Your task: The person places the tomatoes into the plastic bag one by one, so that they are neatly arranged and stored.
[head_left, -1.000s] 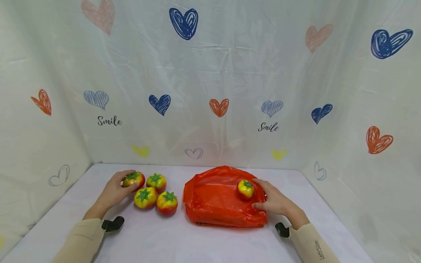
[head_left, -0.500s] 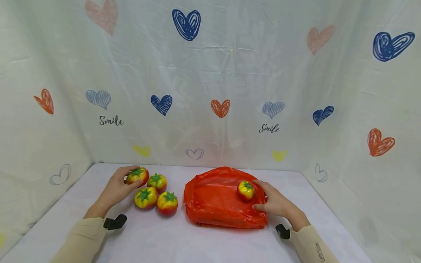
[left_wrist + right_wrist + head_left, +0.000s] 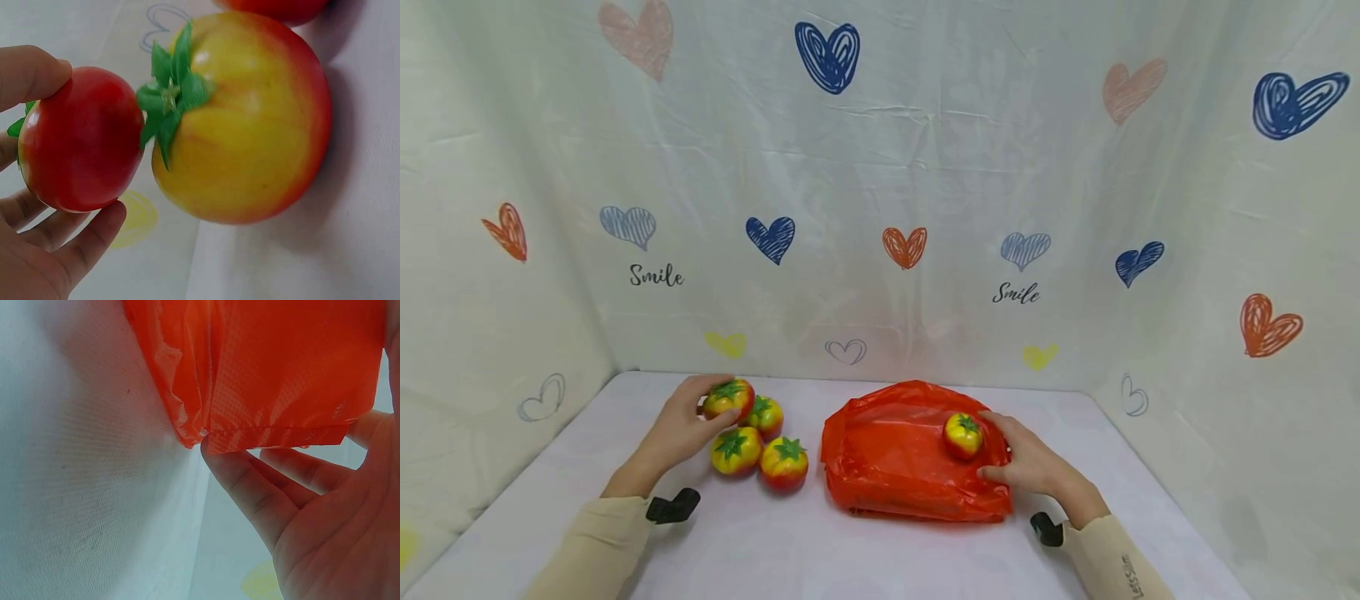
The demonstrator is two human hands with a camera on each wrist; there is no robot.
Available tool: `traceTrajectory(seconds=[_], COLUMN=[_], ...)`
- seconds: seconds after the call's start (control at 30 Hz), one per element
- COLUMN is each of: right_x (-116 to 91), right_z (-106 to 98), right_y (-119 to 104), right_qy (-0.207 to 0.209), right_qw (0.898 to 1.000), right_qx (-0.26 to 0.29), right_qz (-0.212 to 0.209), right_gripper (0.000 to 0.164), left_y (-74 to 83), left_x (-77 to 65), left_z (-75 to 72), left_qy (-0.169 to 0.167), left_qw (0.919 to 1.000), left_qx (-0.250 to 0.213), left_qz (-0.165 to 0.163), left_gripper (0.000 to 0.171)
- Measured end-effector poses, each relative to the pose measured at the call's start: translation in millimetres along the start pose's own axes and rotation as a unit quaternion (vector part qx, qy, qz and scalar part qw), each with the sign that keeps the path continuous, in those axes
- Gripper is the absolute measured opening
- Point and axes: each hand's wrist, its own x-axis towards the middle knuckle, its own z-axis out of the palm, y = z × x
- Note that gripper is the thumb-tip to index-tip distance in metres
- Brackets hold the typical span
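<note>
In the head view my left hand [image 3: 681,425] holds a tomato [image 3: 730,400], red and yellow with a green leafy top, between thumb and fingers. It overlaps the tomato behind it [image 3: 765,418]; two more tomatoes, a front left one [image 3: 736,451] and a front right one [image 3: 784,464], sit close by. The left wrist view shows the gripped tomato [image 3: 84,140] right beside a larger-looking tomato [image 3: 244,119]. My right hand [image 3: 1033,458] grips the right side of a red plastic bag [image 3: 887,450], fingertips at its edge [image 3: 275,434]. Another tomato [image 3: 962,436] lies at the bag's right part.
A white-covered table [image 3: 850,558] carries everything. Behind it and on both sides hangs a pale curtain [image 3: 880,150] printed with hearts and "Smile". Black wrist mounts, one at the left sleeve [image 3: 673,507] and one at the right [image 3: 1047,529], stick out low over the table.
My left hand has moved right and slightly up with its tomato, bringing it over the rear tomato. My right hand and the bag hold their place.
</note>
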Motion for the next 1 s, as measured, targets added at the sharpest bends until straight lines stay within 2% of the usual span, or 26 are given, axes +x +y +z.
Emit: traceTrajectory(seconds=[0.37,0.6,1.0], right_x=[0,0,1], right_z=[0,0,1], right_y=[1,0,2], right_qy=[-0.003,-0.002,-0.003], right_qw=[1.000,1.000,1.000], right_qx=[0.006,0.001,0.002], right_qz=[-0.003,-0.009,-0.014], right_gripper=[0.092,0.091,0.091], left_y=[15.4,26.2,34.0], left_x=[-1.1,-0.9,-1.9], left_z=[8.9,16.9,29.8], left_qy=[-0.009,-0.018,-0.025], left_qw=[0.9990,0.9989,0.9981], left_qx=[-0.011,-0.013,-0.014], left_qz=[0.042,0.041,0.055], left_gripper=[0.048,0.048,0.046])
